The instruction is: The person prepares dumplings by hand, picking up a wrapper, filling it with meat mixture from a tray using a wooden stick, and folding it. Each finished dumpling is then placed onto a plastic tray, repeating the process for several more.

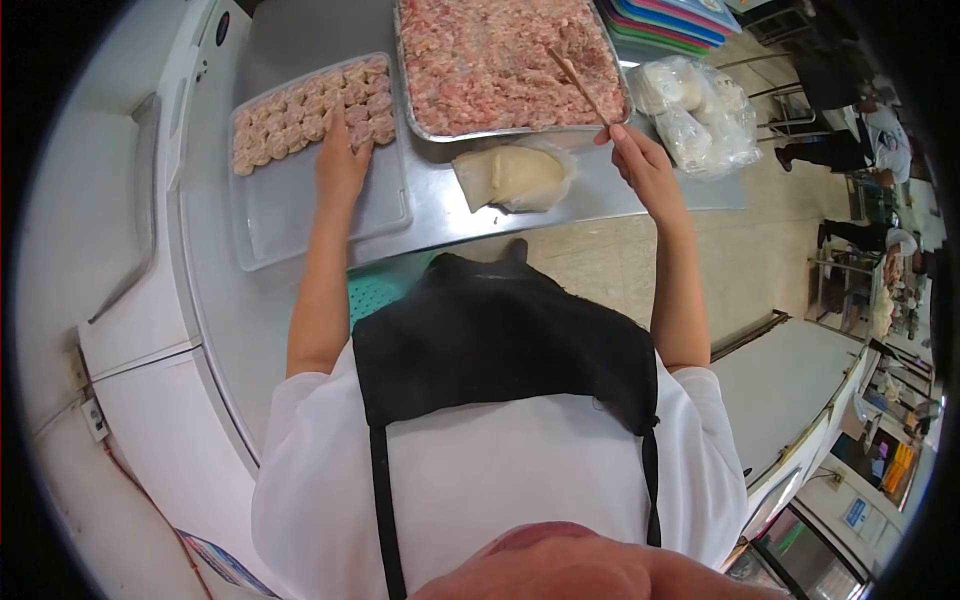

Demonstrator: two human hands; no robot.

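Brown thin wooden stick [577, 82] pinched in right hand [648, 168]

Stick's far end is over pink minced meat [480, 70] in a silver metal tray [462, 137]. Left hand [342, 165] touches pale round dumplings [290, 115] in a translucent plastic tray [300, 225]; its grip cannot be told. Blue sign [855, 513]: too small to read.

one stick [577, 83] | metal tray [500, 134] — one | plastic tray [279, 212] — one

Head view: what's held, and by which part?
Right hand: thin stick, by its near end. Left hand: at the dumplings; a grip cannot be told.
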